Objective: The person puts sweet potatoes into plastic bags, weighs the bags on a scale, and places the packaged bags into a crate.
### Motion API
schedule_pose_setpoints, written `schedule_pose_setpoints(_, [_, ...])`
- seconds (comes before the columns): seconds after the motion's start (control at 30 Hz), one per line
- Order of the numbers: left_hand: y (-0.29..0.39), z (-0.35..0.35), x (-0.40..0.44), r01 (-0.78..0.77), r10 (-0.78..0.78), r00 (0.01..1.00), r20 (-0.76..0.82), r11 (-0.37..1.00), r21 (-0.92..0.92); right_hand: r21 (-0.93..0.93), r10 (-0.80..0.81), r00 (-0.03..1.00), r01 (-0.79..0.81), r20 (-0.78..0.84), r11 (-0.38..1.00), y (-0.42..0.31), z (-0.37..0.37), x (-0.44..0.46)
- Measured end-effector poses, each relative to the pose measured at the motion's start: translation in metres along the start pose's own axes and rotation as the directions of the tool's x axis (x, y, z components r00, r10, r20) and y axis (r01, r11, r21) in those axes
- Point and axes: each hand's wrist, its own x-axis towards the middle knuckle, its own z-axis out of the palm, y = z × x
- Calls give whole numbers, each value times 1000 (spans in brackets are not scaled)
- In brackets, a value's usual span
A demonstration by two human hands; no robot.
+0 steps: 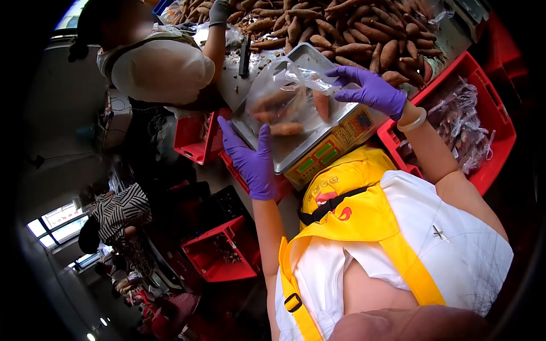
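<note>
A clear plastic bag [277, 85] with several sweet potatoes [286, 129] in it lies on the metal pan of a weighing scale [324, 149]. My left hand [250, 162], in a purple glove, is beside the pan's near left edge, thumb and fingers spread, holding nothing. At the bag's right side is my right hand [372, 92], also gloved in purple. Its fingers and thumb are apart around the loose plastic edge; whether they touch it is unclear. Green display windows [326, 149] show on the scale's front.
A large heap of sweet potatoes [364, 31] covers the table behind the scale. To the right, a red crate [493, 94] contains filled plastic bags [460, 122]. A co-worker [162, 68] stands at the left; red crates [210, 264] are below. A dark handled tool [244, 57] lies nearby.
</note>
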Motion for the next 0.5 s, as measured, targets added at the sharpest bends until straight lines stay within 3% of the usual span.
schedule_pose_setpoints(0.03, [4, 6, 5, -121, 118, 993, 26, 976, 178, 2, 9, 1000, -9, 7, 1000, 1, 2, -2])
schedule_pose_setpoints(0.1, [22, 17, 15, -238, 222, 971, 88, 925, 296, -195, -103, 991, 85, -86, 977, 3, 6, -7])
schedule_pose_setpoints(0.17, [31, 33, 24, -265, 234, 960, 152, 935, 236, -192, -68, 994, 50, -89, 980, 2, 11, -11])
schedule_pose_setpoints(0.23, [33, 53, 31, -288, 251, 946, 206, 942, 171, -301, -68, 996, 45, -66, 953, 2, 16, -12])
schedule_pose_setpoints(0.3, [32, 78, 36, -445, 320, 891, 321, 756, 480, -358, -58, 994, 23, -88, 933, 7, 25, -13])
schedule_pose_setpoints(0.33, [27, 89, 41, -440, 319, 894, 315, 758, 481, -230, 29, 995, -50, -97, 972, 11, 29, -13])
schedule_pose_setpoints(0.37, [18, 100, 45, -433, 302, 901, 311, 637, 638, -98, 118, 988, -128, -95, 987, 12, 32, -14])
schedule_pose_setpoints(0.4, [8, 108, 48, -412, 284, 909, 306, 490, 768, 34, 116, 991, -114, -66, 993, 8, 37, -15])
schedule_pose_setpoints(0.43, [-8, 109, 51, -411, 284, 909, 304, 495, 766, 29, 118, 991, -116, -67, 993, 4, 38, -17])
schedule_pose_setpoints(0.5, [-41, 95, 66, -302, 302, 930, 211, 295, 907, 268, 101, 995, -103, 20, 958, -9, 35, -20])
